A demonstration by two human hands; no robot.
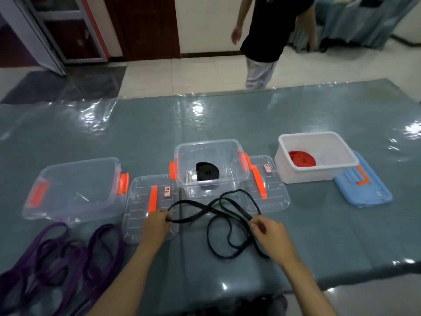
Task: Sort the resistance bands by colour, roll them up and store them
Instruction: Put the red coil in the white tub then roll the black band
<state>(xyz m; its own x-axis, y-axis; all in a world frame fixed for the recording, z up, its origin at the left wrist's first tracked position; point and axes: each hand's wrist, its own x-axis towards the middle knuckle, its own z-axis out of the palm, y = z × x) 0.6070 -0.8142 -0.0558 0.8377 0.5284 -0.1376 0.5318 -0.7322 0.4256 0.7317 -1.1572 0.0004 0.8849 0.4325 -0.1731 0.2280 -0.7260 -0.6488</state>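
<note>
A loose black resistance band [218,226] lies tangled in loops on the table in front of me. My left hand [155,226] pinches its left end, and my right hand [271,233] pinches it at the right side. A rolled black band [207,171] sits inside the middle clear box [234,147]. A rolled red band [301,158] lies in the white box [341,153] on the right. Several purple bands [57,254] lie unrolled at the lower left. The left clear box [75,190] holds no band.
Two clear lids with orange handles [141,215] [271,190] lie beside the clear boxes, and a blue lid [364,190] lies right of the white box. The table [227,119] has a glossy plastic cover. A person [266,37] stands beyond the far edge.
</note>
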